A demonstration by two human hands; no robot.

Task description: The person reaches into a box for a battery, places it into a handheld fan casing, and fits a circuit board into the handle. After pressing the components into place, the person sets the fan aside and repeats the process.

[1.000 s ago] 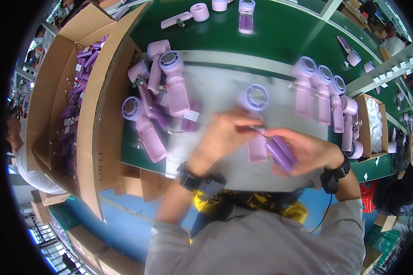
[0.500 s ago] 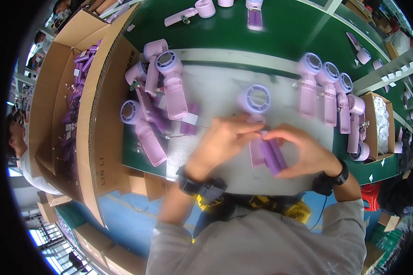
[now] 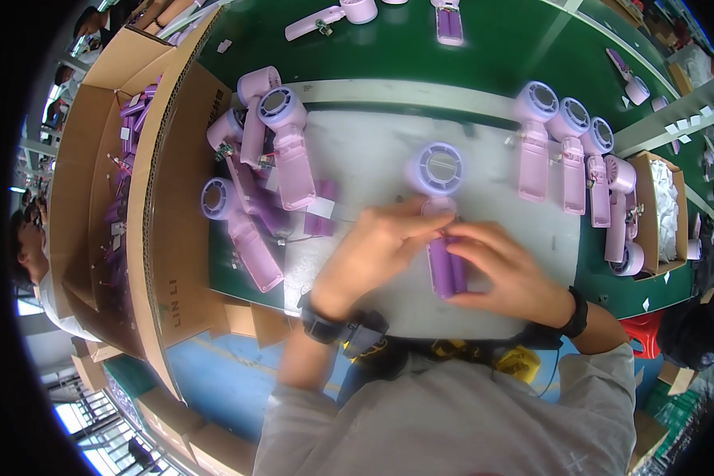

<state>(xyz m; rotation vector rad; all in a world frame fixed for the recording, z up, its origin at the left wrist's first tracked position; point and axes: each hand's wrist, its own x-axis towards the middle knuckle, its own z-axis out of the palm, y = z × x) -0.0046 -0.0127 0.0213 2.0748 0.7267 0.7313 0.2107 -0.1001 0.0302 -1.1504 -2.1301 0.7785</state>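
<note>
A pink handheld fan (image 3: 439, 168) with a lilac round head lies face up in front of me, its handle pointing toward my body. My left hand (image 3: 381, 246) is closed, fingers pinching at the neck of the fan. A purple twin-cell battery pack (image 3: 444, 270) lies along the open handle. My right hand (image 3: 508, 274) grips this pack, thumb at its lower end and fingers near its upper end. The fingertips of both hands meet just below the fan head and hide whatever is between them there. Beneath is a pale grey mat (image 3: 357, 151).
Several opened fans (image 3: 293, 166) lie piled at the left, with a loose purple battery pack (image 3: 320, 218) beside them. More fans (image 3: 534, 163) stand in a row at the right, next to a small box (image 3: 678, 214) of white paper. A large carton (image 3: 163, 206) of battery packs borders the left.
The battery pack has swung from a slant at the right to lie in line with the fan's handle. My right hand moved slightly left with it; my left hand stays at the neck.
</note>
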